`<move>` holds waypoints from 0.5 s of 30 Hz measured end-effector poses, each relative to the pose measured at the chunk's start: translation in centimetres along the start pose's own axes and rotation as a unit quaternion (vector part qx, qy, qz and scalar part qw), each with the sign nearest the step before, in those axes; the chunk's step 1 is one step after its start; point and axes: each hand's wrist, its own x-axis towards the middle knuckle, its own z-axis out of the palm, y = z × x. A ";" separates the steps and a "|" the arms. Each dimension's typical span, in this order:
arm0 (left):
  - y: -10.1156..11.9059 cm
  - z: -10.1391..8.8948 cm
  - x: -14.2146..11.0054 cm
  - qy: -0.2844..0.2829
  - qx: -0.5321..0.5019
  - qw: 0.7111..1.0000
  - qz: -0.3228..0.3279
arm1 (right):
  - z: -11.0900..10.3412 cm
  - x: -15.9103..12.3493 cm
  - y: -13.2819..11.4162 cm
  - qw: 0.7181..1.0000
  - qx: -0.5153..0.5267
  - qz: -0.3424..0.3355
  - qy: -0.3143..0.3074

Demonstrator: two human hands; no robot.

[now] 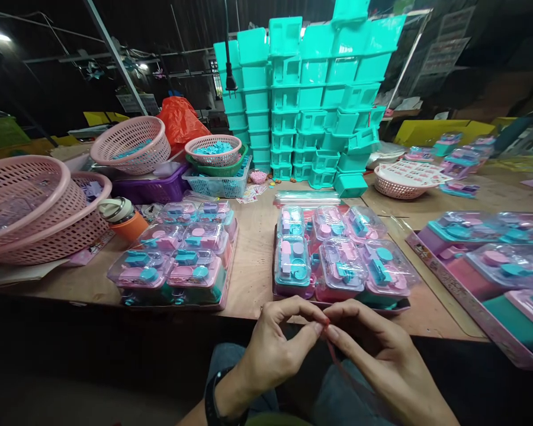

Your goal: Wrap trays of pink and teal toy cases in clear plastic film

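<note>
My left hand (pixel 278 346) and my right hand (pixel 379 355) meet fingertip to fingertip just in front of the table edge. Between both pinches is a thin reddish strip (pixel 332 352), whose loose end hangs below the fingers; its exact kind is unclear. Just beyond my hands sits a tray (pixel 273 290) of pink, purple and teal toy boxes (pixel 343 269) under clear domed covers. To the left stands a similar group of toy boxes (pixel 194 269) in a pink tray (pixel 231 266).
Teal bins (pixel 308 100) are stacked high at the back. Pink baskets (pixel 26 207) and an orange bottle (pixel 127 222) stand at left. Another toy-box tray (pixel 455 296) reaches past the right table edge. A black plug (pixel 231 80) hangs from above.
</note>
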 end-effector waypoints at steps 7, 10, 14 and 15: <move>0.5 -0.3 0.3 -0.012 0.013 1.000 -0.014 | 0.0 0.5 -0.9 1.000 -0.020 -0.009 0.020; 0.4 -0.3 0.3 -0.009 0.019 1.000 -0.004 | 0.2 0.3 -0.2 0.998 0.030 0.029 0.036; 0.1 -0.2 0.1 -0.005 0.037 0.998 0.047 | 0.4 0.2 0.5 0.985 0.121 0.123 0.026; 0.0 -0.2 0.1 -0.003 0.043 0.997 0.065 | 0.4 0.3 0.5 0.983 0.129 0.131 0.013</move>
